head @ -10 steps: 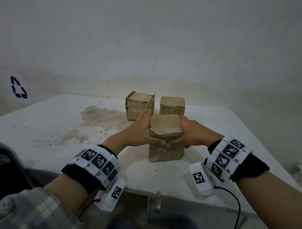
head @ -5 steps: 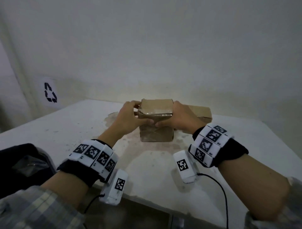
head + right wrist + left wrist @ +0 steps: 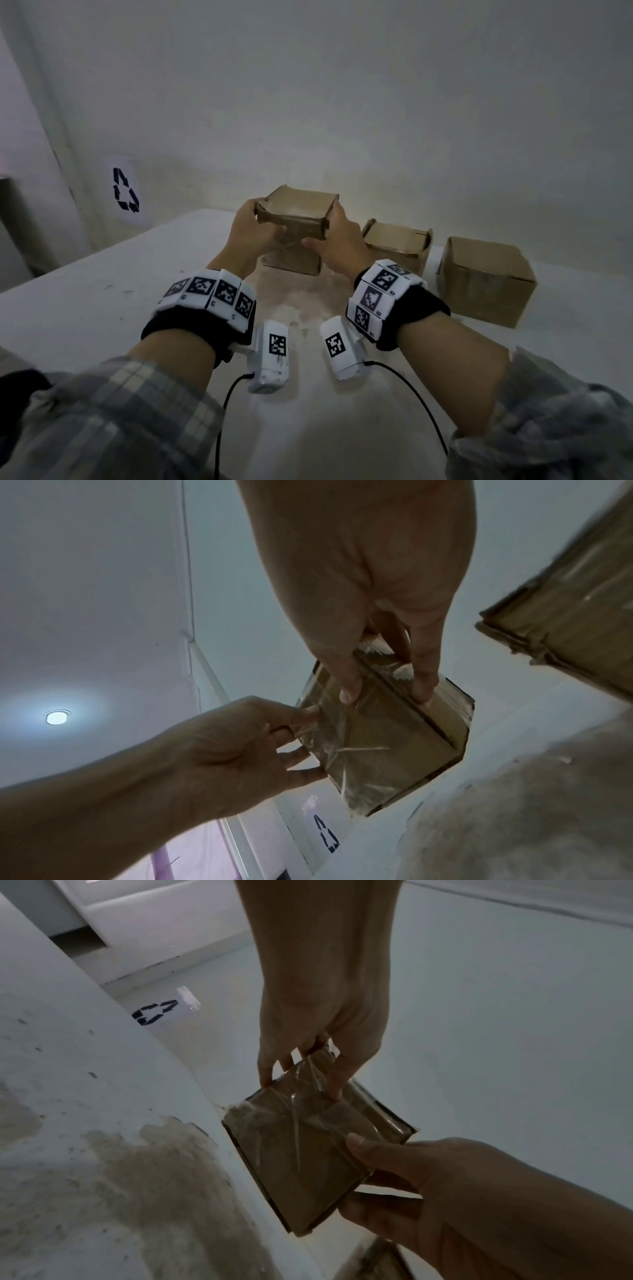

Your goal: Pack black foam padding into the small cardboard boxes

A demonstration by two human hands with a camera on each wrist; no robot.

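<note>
Small cardboard box (image 3: 297,219), brown, faces criss-crossed with clear tape, is held between both hands above the desk (image 3: 85,308), toward its far edge; whether its base still touches the surface cannot be told from the head view. Top flaps look closed, with one flap edge lifting slightly at the right. No black foam visible in any view.

Left hand (image 3: 250,233) grips the box's left side: thumb on the near taped face, fingers wrapped behind. In the left wrist view the left fingers (image 3: 334,1080) lie on the taped face and edge. Right hand (image 3: 337,245) grips the right side, thumb laid across the near face, fingers on the far side; the right wrist view shows the right fingers (image 3: 349,688) pressing the taped face while the left hand (image 3: 240,750) pinches the opposite edge.

To the right of the held box, a second box (image 3: 397,251) stands on the desk with its top flaps not fully flat. Farther right, a third box (image 3: 486,284) stands closed, apart from the second.

Desk surface is white with a brownish worn patch (image 3: 143,1191) under and near the hands. Behind the desk, a plain wall with a recycling symbol (image 3: 125,194) at left. Both wrists carry marker bands and camera units; plaid sleeves in the foreground.
</note>
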